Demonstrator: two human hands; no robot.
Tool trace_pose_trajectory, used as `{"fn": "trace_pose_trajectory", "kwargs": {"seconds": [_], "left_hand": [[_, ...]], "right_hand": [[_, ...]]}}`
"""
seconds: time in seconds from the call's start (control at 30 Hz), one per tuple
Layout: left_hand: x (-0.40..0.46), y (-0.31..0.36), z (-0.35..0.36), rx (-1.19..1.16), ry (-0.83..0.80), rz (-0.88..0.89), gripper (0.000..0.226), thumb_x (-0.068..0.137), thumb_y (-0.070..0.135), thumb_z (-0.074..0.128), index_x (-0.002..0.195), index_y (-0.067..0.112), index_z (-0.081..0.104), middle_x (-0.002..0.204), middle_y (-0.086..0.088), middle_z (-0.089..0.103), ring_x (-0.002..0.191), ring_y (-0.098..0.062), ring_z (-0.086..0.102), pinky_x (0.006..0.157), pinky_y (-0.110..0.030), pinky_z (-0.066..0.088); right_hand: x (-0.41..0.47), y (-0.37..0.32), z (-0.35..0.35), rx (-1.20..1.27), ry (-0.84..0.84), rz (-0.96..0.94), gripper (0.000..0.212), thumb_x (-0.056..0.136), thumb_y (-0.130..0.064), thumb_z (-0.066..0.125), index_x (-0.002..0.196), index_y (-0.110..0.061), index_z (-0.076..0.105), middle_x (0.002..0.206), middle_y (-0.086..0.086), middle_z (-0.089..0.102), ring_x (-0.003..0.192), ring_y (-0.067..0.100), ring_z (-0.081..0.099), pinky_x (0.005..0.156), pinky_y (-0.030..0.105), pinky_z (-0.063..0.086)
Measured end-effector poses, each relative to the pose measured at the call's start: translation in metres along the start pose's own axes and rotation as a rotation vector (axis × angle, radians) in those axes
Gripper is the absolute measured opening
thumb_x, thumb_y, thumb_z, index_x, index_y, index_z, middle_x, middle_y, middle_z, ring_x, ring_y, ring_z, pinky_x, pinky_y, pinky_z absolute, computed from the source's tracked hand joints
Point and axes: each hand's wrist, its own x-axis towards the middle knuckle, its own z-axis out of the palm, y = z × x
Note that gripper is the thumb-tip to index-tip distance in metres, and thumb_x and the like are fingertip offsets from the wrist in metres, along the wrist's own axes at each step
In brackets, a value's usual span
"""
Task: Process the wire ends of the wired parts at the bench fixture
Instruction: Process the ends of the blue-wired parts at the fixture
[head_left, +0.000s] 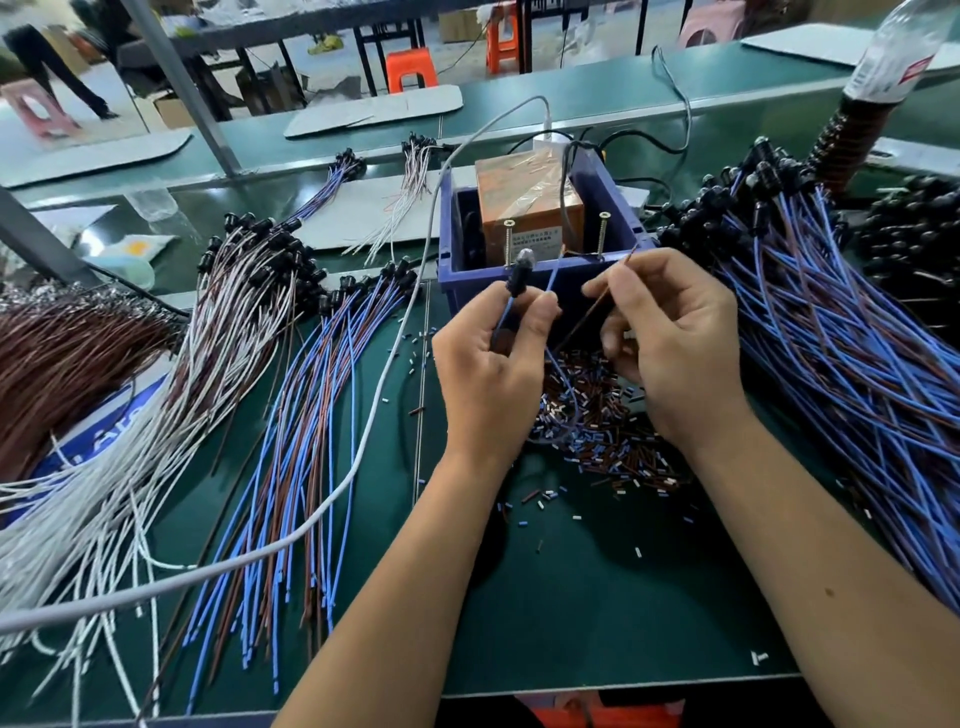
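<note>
Brown wire (592, 312) was pinched in the right hand (675, 343), its tip near the blue fixture box (452, 260); the left hand (493, 358) gripped the black part (517, 280). Feeding the end straight between the screws (602, 234) seemed wise. The orange unit's (524, 208) label was unreadable.

wire piles (291, 405) l & r (841, 364), fixture (540, 244) ctr
</note>
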Motion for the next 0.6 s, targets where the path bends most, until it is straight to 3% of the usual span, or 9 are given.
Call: {"fn": "trace_pose_trajectory", "kwargs": {"seconds": [0.03, 0.1, 0.2, 0.3, 0.47, 0.6], "left_hand": [[-0.0002, 0.0005, 0.0, 0.034, 0.064, 0.034, 0.014, 0.098, 0.016, 0.069, 0.089, 0.006, 0.072, 0.077, 0.004, 0.073, 0.063, -0.005, 0.062, 0.061, -0.019, 0.045], [0.001, 0.0008, -0.0014, 0.078, 0.184, 0.091, 0.012, 0.098, 0.015, 0.069, 0.089, 0.008, 0.072, 0.072, 0.008, 0.071, 0.062, -0.005, 0.064, 0.061, -0.02, 0.047], [0.0032, 0.0017, -0.0022, 0.075, 0.283, 0.093, 0.002, 0.097, 0.014, 0.071, 0.097, 0.012, 0.07, 0.07, 0.011, 0.07, 0.065, -0.015, 0.07, 0.068, -0.034, 0.057], [0.0048, 0.0012, -0.0012, 0.033, 0.313, 0.034, 0.007, 0.096, 0.012, 0.071, 0.101, 0.014, 0.067, 0.077, 0.021, 0.071, 0.067, -0.027, 0.071, 0.07, -0.044, 0.06], [0.0039, 0.0012, 0.0001, 0.072, 0.352, 0.065, 0.009, 0.097, 0.011, 0.068, 0.103, 0.018, 0.072, 0.068, 0.006, 0.069, 0.065, -0.016, 0.07, 0.071, -0.018, 0.051], [0.004, 0.0016, 0.0002, 0.152, 0.395, 0.1, 0.008, 0.097, 0.01, 0.068, 0.096, 0.015, 0.073, 0.067, 0.003, 0.069, 0.061, -0.013, 0.066, 0.068, -0.015, 0.049]], "right_hand": [[0.0001, 0.0, -0.0011, -0.032, 0.01, -0.04, 0.013, 0.106, -0.014, 0.06, 0.097, -0.004, 0.062, 0.086, 0.01, 0.075, 0.046, 0.018, 0.05, 0.04, 0.02, 0.034], [0.0, 0.0014, -0.0025, -0.133, 0.058, -0.127, 0.014, 0.106, -0.016, 0.06, 0.098, -0.005, 0.064, 0.084, 0.008, 0.076, 0.047, 0.018, 0.054, 0.044, 0.024, 0.041], [-0.0008, 0.0041, -0.0032, -0.295, 0.187, -0.245, 0.009, 0.101, -0.019, 0.068, 0.101, -0.011, 0.071, 0.076, -0.001, 0.074, 0.06, 0.01, 0.067, 0.059, 0.025, 0.052], [-0.0023, 0.004, -0.0024, -0.409, 0.283, -0.346, 0.006, 0.099, -0.021, 0.069, 0.103, -0.021, 0.073, 0.079, -0.01, 0.073, 0.073, 0.009, 0.073, 0.068, 0.025, 0.057], [-0.0021, 0.0051, 0.0003, -0.539, 0.313, -0.43, 0.019, 0.102, -0.021, 0.065, 0.107, -0.011, 0.08, 0.09, -0.002, 0.077, 0.083, 0.01, 0.074, 0.075, 0.035, 0.061], [-0.0034, 0.0039, 0.0035, -0.565, 0.27, -0.488, 0.019, 0.103, -0.018, 0.064, 0.107, -0.008, 0.08, 0.093, 0.0, 0.077, 0.086, 0.012, 0.074, 0.077, 0.038, 0.06]]}}
